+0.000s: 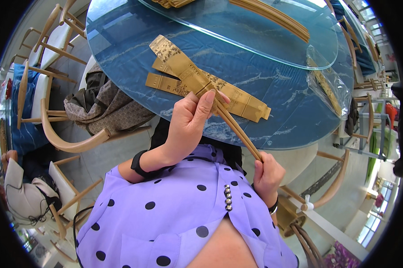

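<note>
Chopsticks (239,131) in a tan pair run slantwise between the two hands, just over the near edge of the blue marbled table (121,58). Their upper ends sit inside a gold paper sleeve (183,67), which reaches up and away over the tabletop. The left hand (190,123) pinches the mouth of that sleeve, thumb on top and fingers curled behind it. The right hand (266,174) is closed in a loose fist around the lower ends of the sticks, close to the purple dotted blouse (174,214). Two more gold sleeves (244,105) lie flat on the table under the held one, touching it or nearly so. The sticks look light, thin and stiff, and probably smooth enough to slide within the paper; they seem best gripped near their thick ends, as the right hand does. The sleeve looks like thin paper that would crease or tear if squeezed hard, so a light pinch at its open end suits it. A glass turntable (264,49) covers the far part of the table, with a clear plastic bag (331,89) by its rim.
</note>
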### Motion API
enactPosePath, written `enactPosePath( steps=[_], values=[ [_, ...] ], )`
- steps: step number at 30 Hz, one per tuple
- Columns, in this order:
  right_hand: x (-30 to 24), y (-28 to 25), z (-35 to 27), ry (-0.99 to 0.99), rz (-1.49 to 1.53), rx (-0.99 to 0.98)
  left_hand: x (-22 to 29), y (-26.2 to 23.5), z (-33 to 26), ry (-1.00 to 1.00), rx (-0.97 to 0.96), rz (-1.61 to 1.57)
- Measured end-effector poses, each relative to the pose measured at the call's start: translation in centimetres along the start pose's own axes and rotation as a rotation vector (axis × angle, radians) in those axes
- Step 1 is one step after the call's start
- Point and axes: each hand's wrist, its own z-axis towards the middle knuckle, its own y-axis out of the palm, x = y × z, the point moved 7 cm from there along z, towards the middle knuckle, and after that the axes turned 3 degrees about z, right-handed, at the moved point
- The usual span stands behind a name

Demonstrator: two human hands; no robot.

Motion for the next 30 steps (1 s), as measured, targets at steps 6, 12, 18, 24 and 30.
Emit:
enactPosePath(
  steps=[6,12,18,24,30],
  values=[
    [0.1,0.1,-0.1,0.018,0.036,0.019,-0.1,-0.4,0.4,-0.014,0.016,-0.083],
    [0.2,0.1,0.2,0.032,0.045,0.033,-1.2,-0.7,0.2,-0.022,0.019,0.059],
    [0.2,-0.1,0.3,0.031,0.072,0.067,0.3,-1.0,0.6,0.163,0.072,0.282],
    [-0.2,0.3,1.0,0.034,0.079,0.052,-0.8,-0.8,-0.1,0.129,0.038,0.195],
    [-0.2,0.5,1.2,0.022,0.062,0.026,-0.4,-0.4,1.5,0.056,0.072,0.042]
  ],
)
